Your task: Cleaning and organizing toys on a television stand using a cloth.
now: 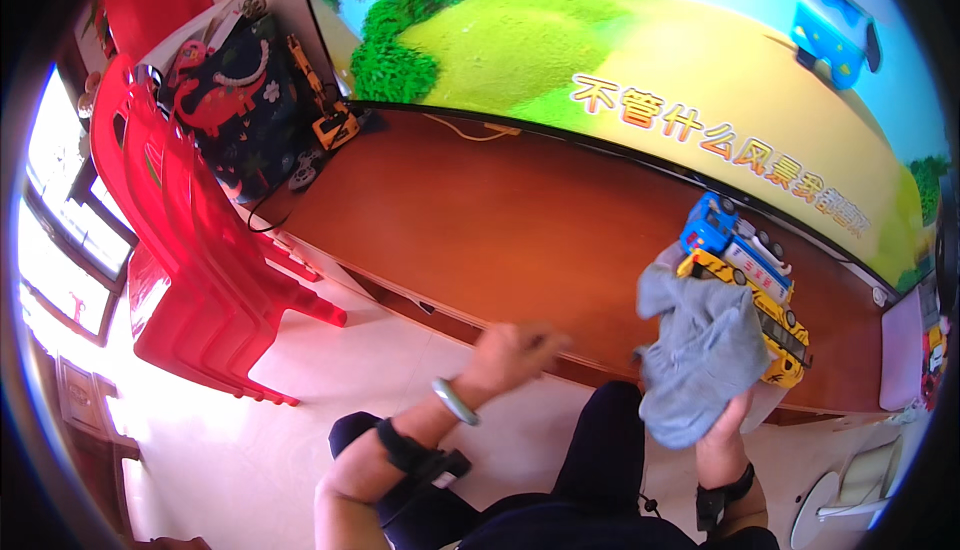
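Observation:
A crumpled grey cloth (pixel 700 350) hangs from my right hand (pixel 725 428), whose fingers are partly hidden behind it. The cloth overlaps a yellow toy bus (pixel 780 335) with black stripes, at the right part of the brown cabinet top (pixel 460 220). Beside the bus, nearer the screen, is a toy truck (pixel 712 225) with a blue cab and white body. Whether my right hand also touches these toys is hidden. My left hand (pixel 515 358), blurred by motion, is over the cabinet's front edge, apart from the cloth; its fingers cannot be made out clearly.
A large lit screen (pixel 620 60) stands along the cabinet's back. Stacked red plastic chairs (pixel 200 260) are at left, near a dark patterned bag (pixel 230 100) and a yellow toy excavator (pixel 335 125). A pale purple box (pixel 902 355) sits at far right.

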Demonstrator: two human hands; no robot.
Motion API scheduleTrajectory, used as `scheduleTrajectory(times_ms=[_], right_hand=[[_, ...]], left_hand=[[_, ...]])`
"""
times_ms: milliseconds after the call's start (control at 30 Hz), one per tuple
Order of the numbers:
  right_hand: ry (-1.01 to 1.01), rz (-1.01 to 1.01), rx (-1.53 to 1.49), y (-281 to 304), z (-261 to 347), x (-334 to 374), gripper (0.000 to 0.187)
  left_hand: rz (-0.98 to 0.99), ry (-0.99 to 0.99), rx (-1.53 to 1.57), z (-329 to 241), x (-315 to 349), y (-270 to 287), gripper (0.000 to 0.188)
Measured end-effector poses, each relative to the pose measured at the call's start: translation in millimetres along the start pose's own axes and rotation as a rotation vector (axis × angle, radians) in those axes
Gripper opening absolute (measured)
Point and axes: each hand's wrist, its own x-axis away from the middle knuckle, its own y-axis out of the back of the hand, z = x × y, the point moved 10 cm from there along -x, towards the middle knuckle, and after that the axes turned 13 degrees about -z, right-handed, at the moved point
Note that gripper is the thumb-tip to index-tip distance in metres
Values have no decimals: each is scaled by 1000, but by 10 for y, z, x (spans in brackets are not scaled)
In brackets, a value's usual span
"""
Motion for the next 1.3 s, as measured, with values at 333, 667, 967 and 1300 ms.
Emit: scheduleTrajectory(times_ms=[333,667,967,1300], right_hand=[[562,620,1663,-1877,-1308,-333,72],[379,105,1915,-2603,-2232,-2660,59],[511,251,1803,-3735,-2912,-2006,66],[556,392,1628,-4960,-3326,-2633,67]], left_hand=[[-756,-522,-599,486,-684,3269,13],[-612,-443,-750,1092,-1224,3693,30],[-629,-396,-706,1089,-1184,3817,29],[-607,-380,-676,1050,-1182,3813,28]])
